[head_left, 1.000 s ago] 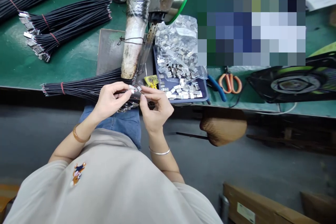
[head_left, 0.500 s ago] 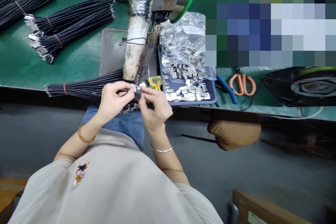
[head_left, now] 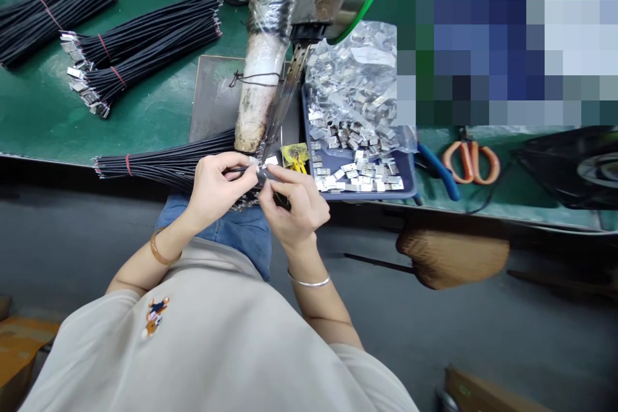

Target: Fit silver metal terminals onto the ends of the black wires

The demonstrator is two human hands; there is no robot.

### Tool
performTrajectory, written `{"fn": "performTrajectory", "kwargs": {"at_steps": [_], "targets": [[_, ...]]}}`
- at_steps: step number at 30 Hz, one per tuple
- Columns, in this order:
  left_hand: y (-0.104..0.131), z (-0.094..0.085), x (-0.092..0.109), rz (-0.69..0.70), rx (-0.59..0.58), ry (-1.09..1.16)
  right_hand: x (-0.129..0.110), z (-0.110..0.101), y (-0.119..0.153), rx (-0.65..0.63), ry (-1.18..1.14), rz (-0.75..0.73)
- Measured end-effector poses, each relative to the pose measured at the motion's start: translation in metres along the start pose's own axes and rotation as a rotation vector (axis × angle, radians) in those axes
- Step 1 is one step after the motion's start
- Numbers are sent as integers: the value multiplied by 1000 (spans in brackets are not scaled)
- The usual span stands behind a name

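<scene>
My left hand [head_left: 223, 188] is closed in a pinch, with a short stretch of black cable [head_left: 236, 170] showing between its fingers. My right hand [head_left: 298, 203] faces it, index finger and thumb bent close together at the cable's end. What lies between those fingertips is too small to make out. A silver USB connector [head_left: 271, 160] shows just beyond the right index fingertip; whether it is held I cannot tell. Both hands are under the lower end of a white wrapped tube [head_left: 253, 93] and a metal wire feeder [head_left: 293, 71]. A bundle of black cables [head_left: 164, 159] passes behind my left hand.
A blue tray [head_left: 410, 174] holds loose silver connectors and a plastic bag [head_left: 360, 71] of more. Yellow tape [head_left: 295, 156] sits at its left. Blue-handled pliers [head_left: 439, 170] and orange-handled scissors [head_left: 470, 161] lie to the right. Tied cable bundles [head_left: 159, 38] lie at upper left.
The whole view has shifted, so everything appears slightly farther right. My right thumb and index finger look a little farther apart, and the silver connector stands out more beyond them.
</scene>
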State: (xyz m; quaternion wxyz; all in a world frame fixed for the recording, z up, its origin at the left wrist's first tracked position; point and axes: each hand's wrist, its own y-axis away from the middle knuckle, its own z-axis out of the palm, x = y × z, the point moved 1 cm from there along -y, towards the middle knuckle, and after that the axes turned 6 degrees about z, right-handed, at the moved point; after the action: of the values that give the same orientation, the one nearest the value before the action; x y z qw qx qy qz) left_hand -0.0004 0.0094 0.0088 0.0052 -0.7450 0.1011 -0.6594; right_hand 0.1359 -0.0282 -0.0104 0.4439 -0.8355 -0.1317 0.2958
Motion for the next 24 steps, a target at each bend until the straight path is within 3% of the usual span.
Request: {"fn": "performTrajectory", "kwargs": {"at_steps": [6, 13, 24], "targets": [[2, 0, 0, -6, -16, -20, 0, -4, 2, -30, -36, 40], [5, 0, 0, -1, 0, -35, -3, -6, 0, -122, -100, 311], [2, 0, 2, 9, 36, -29, -5, -6, -7, -114, -162, 333]]}}
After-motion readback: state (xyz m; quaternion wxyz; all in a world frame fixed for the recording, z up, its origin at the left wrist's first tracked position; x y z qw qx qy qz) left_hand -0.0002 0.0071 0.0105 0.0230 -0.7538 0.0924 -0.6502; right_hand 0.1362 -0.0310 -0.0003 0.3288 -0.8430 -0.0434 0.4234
